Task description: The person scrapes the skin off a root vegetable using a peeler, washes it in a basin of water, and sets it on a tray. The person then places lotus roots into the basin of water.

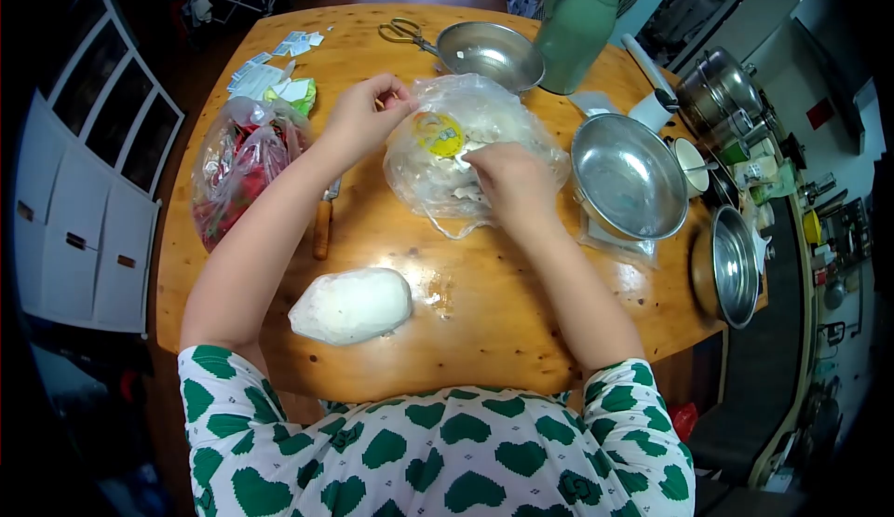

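A clear plastic bag (521, 144) with a round yellow label and pale scraps lies at the middle of the table. My left hand (365, 116) is closed in a pinch at the bag's upper left edge. Over the bag's right part, my right hand (514, 182) has its fingers closed on a small white scrap (463, 159). Nearer my body rests a white peeled block, like a piece of radish (352, 306), with wet spots beside it. A wooden-handled tool (322, 228), perhaps a knife, lies left of the bag, partly behind my left forearm.
A bag of red items (244, 177) sits at the left, near torn packets (256, 77). Scissors (402, 31), a metal bowl (491, 54) and a green thermos jug (582, 28) stand at the back. Metal basins (630, 177) (734, 265) occupy the right side.
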`<control>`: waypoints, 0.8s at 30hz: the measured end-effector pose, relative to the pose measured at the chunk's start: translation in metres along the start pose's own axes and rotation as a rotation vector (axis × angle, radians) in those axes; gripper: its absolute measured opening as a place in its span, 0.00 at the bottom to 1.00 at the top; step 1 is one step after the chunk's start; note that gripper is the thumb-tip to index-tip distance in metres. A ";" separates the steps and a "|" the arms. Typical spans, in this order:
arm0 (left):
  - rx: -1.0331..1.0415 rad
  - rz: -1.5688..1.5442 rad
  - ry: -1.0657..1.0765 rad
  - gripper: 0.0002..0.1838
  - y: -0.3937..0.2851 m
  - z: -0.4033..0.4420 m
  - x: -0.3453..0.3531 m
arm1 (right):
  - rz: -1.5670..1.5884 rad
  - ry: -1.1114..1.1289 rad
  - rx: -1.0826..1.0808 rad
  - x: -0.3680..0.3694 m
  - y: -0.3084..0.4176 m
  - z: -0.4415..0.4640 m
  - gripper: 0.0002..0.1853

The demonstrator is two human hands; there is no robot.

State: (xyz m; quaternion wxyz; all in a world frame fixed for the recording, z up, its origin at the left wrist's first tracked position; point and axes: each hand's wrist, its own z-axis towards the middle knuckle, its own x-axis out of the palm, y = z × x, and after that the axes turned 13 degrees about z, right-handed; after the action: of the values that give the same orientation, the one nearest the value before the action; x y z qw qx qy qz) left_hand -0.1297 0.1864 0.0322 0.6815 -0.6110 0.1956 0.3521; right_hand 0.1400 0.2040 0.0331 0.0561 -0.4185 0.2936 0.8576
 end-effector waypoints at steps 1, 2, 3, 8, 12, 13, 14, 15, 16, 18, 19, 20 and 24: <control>0.019 0.102 0.061 0.11 -0.006 -0.005 -0.002 | 0.024 -0.007 0.082 -0.006 0.008 -0.004 0.11; 0.039 0.206 0.122 0.13 -0.014 -0.013 -0.009 | 0.049 -0.017 0.164 -0.009 0.012 -0.009 0.11; 0.060 0.312 0.183 0.16 -0.023 -0.023 -0.016 | 0.044 0.002 0.091 -0.007 0.008 -0.017 0.10; 0.159 0.508 0.214 0.41 -0.060 -0.101 -0.055 | 0.161 0.064 -0.032 -0.009 0.012 -0.062 0.11; 0.180 0.369 0.488 0.59 -0.065 -0.172 -0.062 | 0.264 0.178 0.085 -0.021 0.032 -0.088 0.12; 0.184 0.407 0.501 0.60 -0.063 -0.191 -0.056 | 0.271 0.179 0.094 -0.020 0.034 -0.095 0.12; 0.144 0.439 0.517 0.59 -0.064 -0.207 -0.050 | 0.278 0.179 0.101 -0.018 0.036 -0.102 0.13; 0.109 0.472 0.534 0.58 -0.065 -0.218 -0.045 | 0.297 0.187 0.121 -0.014 0.040 -0.109 0.13; 0.086 0.491 0.468 0.56 -0.062 -0.224 -0.039 | 0.313 0.193 0.142 -0.011 0.044 -0.116 0.14; 0.049 0.526 0.337 0.52 -0.056 -0.234 -0.029 | 0.311 0.180 0.164 -0.006 0.051 -0.128 0.14; 0.013 0.498 0.302 0.51 -0.055 -0.238 -0.028 | 0.293 0.164 0.160 -0.003 0.053 -0.131 0.13; -0.024 0.468 0.263 0.50 -0.052 -0.239 -0.029 | 0.275 0.150 0.153 0.000 0.055 -0.133 0.13; -0.164 0.017 0.050 0.47 -0.019 -0.244 -0.019 | 0.575 0.052 0.290 0.016 0.069 -0.129 0.13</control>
State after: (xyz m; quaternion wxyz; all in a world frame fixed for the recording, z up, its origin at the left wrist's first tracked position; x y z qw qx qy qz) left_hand -0.0885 -0.0549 0.0152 0.6210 -0.6717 0.1884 0.3574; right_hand 0.1942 0.0739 -0.0084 -0.1371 -0.3280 0.5203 0.7765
